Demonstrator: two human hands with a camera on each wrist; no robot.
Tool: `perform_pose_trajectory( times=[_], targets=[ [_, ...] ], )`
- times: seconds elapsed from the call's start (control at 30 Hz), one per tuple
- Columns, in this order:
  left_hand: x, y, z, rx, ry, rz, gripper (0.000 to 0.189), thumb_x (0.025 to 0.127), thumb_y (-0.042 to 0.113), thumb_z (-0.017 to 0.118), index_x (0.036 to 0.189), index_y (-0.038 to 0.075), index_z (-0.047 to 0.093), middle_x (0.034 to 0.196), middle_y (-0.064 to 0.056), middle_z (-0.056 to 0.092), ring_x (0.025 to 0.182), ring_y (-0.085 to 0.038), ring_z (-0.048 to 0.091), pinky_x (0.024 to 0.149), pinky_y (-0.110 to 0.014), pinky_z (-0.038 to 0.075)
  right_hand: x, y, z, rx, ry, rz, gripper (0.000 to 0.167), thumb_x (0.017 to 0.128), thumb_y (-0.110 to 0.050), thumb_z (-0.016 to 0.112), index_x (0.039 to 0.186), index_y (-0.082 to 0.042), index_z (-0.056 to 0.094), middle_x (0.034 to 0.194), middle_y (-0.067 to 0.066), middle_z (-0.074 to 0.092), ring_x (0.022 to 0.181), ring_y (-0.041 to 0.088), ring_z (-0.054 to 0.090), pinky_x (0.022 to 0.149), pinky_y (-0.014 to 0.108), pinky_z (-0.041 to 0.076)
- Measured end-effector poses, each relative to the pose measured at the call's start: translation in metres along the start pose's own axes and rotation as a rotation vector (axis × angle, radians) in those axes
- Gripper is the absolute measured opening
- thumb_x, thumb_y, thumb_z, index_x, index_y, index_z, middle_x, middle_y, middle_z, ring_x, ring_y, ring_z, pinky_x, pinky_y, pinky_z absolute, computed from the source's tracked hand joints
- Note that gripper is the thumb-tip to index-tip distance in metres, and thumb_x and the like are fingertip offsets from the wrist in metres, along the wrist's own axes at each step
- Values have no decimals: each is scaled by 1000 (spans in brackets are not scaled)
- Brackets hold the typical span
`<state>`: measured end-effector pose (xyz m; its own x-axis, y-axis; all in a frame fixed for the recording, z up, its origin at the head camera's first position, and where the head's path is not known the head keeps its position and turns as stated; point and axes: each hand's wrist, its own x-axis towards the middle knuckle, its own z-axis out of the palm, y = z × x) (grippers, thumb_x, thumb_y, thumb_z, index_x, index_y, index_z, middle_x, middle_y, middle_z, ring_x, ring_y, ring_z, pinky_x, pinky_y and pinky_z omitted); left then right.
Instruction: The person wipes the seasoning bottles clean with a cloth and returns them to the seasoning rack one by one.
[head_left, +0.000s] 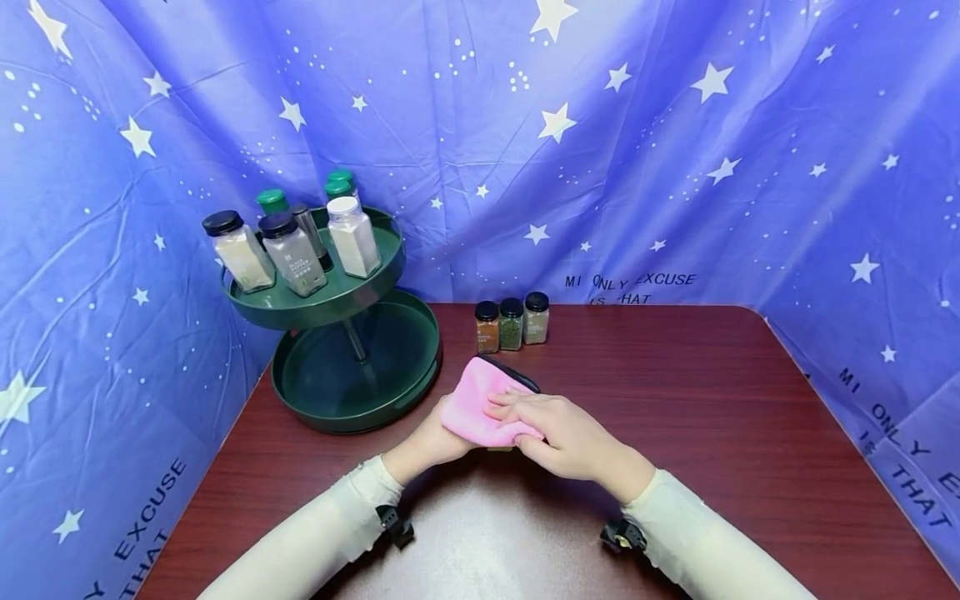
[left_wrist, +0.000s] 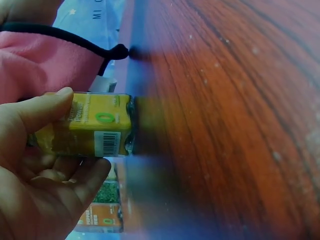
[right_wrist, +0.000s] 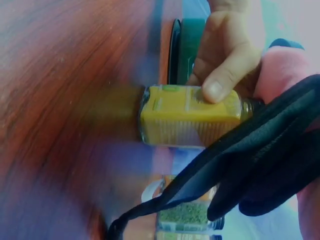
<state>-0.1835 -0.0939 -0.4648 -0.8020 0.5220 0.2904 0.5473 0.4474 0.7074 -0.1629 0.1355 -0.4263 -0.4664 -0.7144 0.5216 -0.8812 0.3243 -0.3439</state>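
In the left wrist view, my left hand (left_wrist: 35, 200) grips a square glass spice jar (left_wrist: 107, 122) of yellow powder, thumb on one side and fingers on the other. The jar stands upright on the table or close over it. From above, a pink cloth (head_left: 476, 404) with a black edge covers the jar's top and most of its body. My right hand (head_left: 573, 433) holds this cloth over the jar, fingers spread on its top and thumb at its near edge. Black folds of the cloth (right_wrist: 255, 150) hang beside the jar in the right wrist view.
Three small black-capped spice jars (head_left: 511, 323) stand in a row just behind the hands. At the left is a green two-tier round rack (head_left: 360, 412); its upper tier carries several bottles with black, white and green caps. A starry blue curtain (head_left: 480, 150) surrounds the dark red table (head_left: 675, 392).
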Motion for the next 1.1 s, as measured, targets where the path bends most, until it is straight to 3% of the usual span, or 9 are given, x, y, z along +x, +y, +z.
perform_pose_trajectory(
  times=[0.17, 0.3, 0.4, 0.5, 0.63, 0.73, 0.87, 1.03, 1.1],
  targets=[
    [-2, 0, -2, 40, 29, -5, 33, 75, 21, 88, 95, 5, 69, 90, -10, 74, 84, -22, 71, 72, -29, 56, -6, 3, 1, 96, 101, 44, 35, 85, 1, 58, 112, -15, 73, 127, 3, 72, 122, 22, 67, 106, 31, 48],
    [0, 2, -1, -27, 9, -72, 36, 73, 22, 92, 98, 8, 71, 91, -4, 75, 84, -15, 69, 73, -29, 56, -6, 1, 3, 141, 186, 167, 31, 85, 3, 57, 102, -18, 72, 120, 2, 75, 110, 17, 72, 87, 16, 49],
    [1, 3, 0, -60, -5, -166, 45, 72, 24, 94, 109, 13, 70, 98, 2, 74, 90, -10, 66, 81, -29, 54, -2, -4, 4, 130, 225, 299, 25, 90, -1, 59, 102, -19, 71, 107, -5, 78, 85, 6, 69, 71, 18, 47],
    [2, 2, 2, -41, -19, -224, 48, 72, 26, 94, 113, 17, 70, 100, 6, 74, 93, -10, 65, 85, -29, 53, 4, -11, 6, 119, 226, 423, 24, 94, -7, 60, 111, -19, 72, 90, -11, 75, 70, 4, 56, 65, 23, 47],
    [1, 1, 4, -40, -10, -220, 49, 72, 25, 94, 114, 17, 70, 104, 6, 74, 96, -10, 64, 89, -30, 53, 12, -18, 10, 97, 183, 492, 24, 97, -11, 60, 117, -17, 71, 103, -7, 75, 83, 6, 64, 74, 30, 53],
    [2, 0, 7, -73, 13, -161, 55, 71, 18, 94, 118, 14, 68, 111, 4, 73, 102, -10, 64, 95, -31, 52, 15, -21, 12, 76, 135, 472, 24, 98, -13, 58, 117, -17, 71, 127, -2, 72, 102, 9, 68, 85, 35, 55],
    [2, -1, 9, -85, 29, -67, 56, 71, 14, 94, 120, 11, 68, 114, 2, 73, 106, -10, 64, 98, -31, 52, 14, -19, 12, 88, 83, 385, 25, 98, -12, 57, 118, -16, 72, 136, 0, 67, 127, 17, 62, 102, 41, 51],
    [4, 1, 7, -70, 19, 12, 57, 73, 18, 93, 124, 10, 68, 117, 1, 74, 108, -10, 66, 97, -28, 53, 6, -9, 8, 102, 62, 235, 31, 95, -6, 58, 123, -11, 71, 137, 1, 67, 134, 24, 57, 111, 45, 44],
    [2, 3, 6, -71, 22, -9, 60, 73, 21, 94, 126, 9, 68, 117, 1, 74, 107, -9, 66, 94, -26, 53, 2, -5, 5, 101, 64, 180, 34, 93, -5, 59, 125, -10, 71, 135, 2, 68, 132, 25, 59, 109, 46, 46]
  ],
)
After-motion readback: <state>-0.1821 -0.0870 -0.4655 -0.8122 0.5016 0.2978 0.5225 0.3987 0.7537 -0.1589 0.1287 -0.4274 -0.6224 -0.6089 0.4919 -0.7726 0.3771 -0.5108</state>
